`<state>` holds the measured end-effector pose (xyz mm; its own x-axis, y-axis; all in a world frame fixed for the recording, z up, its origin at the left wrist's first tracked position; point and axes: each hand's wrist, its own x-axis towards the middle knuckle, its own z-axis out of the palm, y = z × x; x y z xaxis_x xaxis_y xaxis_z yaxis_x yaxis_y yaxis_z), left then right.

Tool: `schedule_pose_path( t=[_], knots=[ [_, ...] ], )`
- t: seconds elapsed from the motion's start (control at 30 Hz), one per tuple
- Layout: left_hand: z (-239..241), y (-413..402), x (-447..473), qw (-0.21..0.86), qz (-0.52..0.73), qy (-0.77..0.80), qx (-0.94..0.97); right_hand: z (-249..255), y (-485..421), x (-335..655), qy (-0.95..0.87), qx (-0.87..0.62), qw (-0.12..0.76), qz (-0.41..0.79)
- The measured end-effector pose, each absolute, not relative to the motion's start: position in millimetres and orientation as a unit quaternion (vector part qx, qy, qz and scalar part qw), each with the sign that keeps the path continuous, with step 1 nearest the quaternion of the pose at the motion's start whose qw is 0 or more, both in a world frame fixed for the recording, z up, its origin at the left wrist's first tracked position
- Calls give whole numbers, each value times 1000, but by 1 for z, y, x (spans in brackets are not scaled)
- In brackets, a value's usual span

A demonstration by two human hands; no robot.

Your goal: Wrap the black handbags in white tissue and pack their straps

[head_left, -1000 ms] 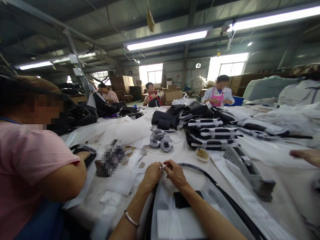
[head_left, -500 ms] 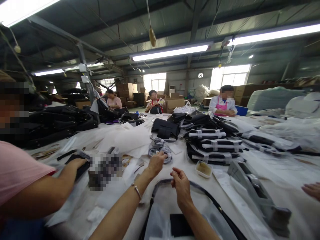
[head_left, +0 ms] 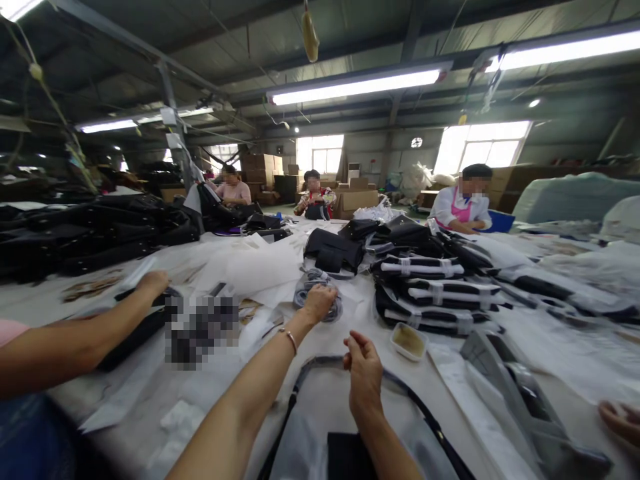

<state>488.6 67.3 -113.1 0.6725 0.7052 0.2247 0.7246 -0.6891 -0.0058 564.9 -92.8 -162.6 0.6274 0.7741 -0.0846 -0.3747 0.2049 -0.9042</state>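
My left hand (head_left: 320,303), a bracelet at its wrist, reaches over a bundle of coiled grey strips (head_left: 307,288). Its fingers are curled down onto the bundle, and their tips are partly hidden. My right hand (head_left: 364,373) hovers over the near bag, thumb and fingers pinched together; anything between them is too small to make out. Below it lies a black handbag (head_left: 345,457) with translucent wrapping on its body. The bag's long black handle (head_left: 417,403) arches around my right hand on the table.
A small white dish (head_left: 409,341) with brownish contents and a grey tape dispenser (head_left: 525,393) stand to the right. Wrapped black bags (head_left: 440,290) are stacked behind them. A co-worker's arm (head_left: 100,333) reaches in at left; another person's hand (head_left: 620,420) shows at right.
My left hand has moved slightly farther over the grey bundle. My right hand stays pinched in nearly the same place. The co-worker's arm at left has shifted, and the view has turned slightly.
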Motion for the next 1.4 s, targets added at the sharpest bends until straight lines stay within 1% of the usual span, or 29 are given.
schedule_pose_path(
  t=[0.13,0.23,0.3,0.43,0.53,0.77,0.97,1.07,1.2,1.4],
  knots=[
    [-96,36,464,11,-52,-418,-907,-147,-95,581,-190,-499,782,321],
    [-104,-2,454,-32,0,-397,-917,-140,-97,592,-233,-516,785,250],
    [-117,-28,453,-45,19,-399,-916,-140,-99,594,-283,-540,764,211],
    [-140,-62,461,-27,7,-435,-900,-146,-103,590,-416,-583,679,163],
    [-145,-68,463,-14,-20,-451,-892,-151,-104,587,-471,-588,638,160],
    [-152,-60,448,11,-82,-477,-875,-160,-97,591,-499,-617,581,181],
    [-171,-47,457,14,-100,-413,-905,-172,-93,591,-565,-635,503,156],
    [-173,-44,467,34,-123,-370,-920,-171,-93,593,-559,-646,493,162],
    [-175,-43,471,56,-161,-346,-922,-167,-95,595,-530,-662,508,152],
    [-183,-34,472,60,-181,-285,-939,-165,-99,593,-519,-670,508,153]
  ],
)
